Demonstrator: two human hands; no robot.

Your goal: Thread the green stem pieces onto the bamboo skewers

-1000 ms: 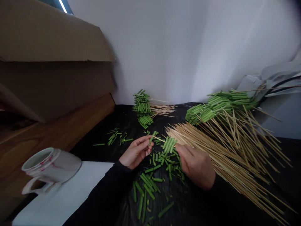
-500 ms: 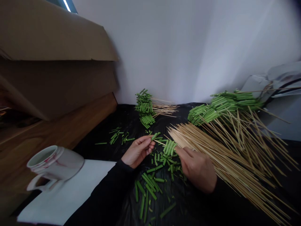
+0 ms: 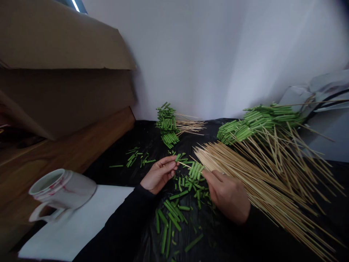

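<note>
My right hand (image 3: 229,196) is closed round the near end of a bamboo skewer (image 3: 184,165). Several short green stem pieces (image 3: 195,170) sit side by side across that skewer, close to my right fingers. My left hand (image 3: 159,174) pinches another green stem piece (image 3: 177,158) between thumb and fingertips at the skewer's far end; whether the point has gone into it I cannot tell. Loose cut green stems (image 3: 173,213) lie scattered below and between my hands. Just beyond my right hand is a large bundle of bare skewers (image 3: 234,163).
Filled skewers lie in a small stack (image 3: 167,125) by the wall and a larger pile (image 3: 256,122) at the right. Black plastic sheeting (image 3: 109,178) covers the work surface. At the left are a stained white mug (image 3: 73,189), a white sheet (image 3: 89,218) and a cardboard box (image 3: 65,98).
Both hands keep almost the same pose and grip. The whole view has shifted very slightly, with things appearing a little farther left.
</note>
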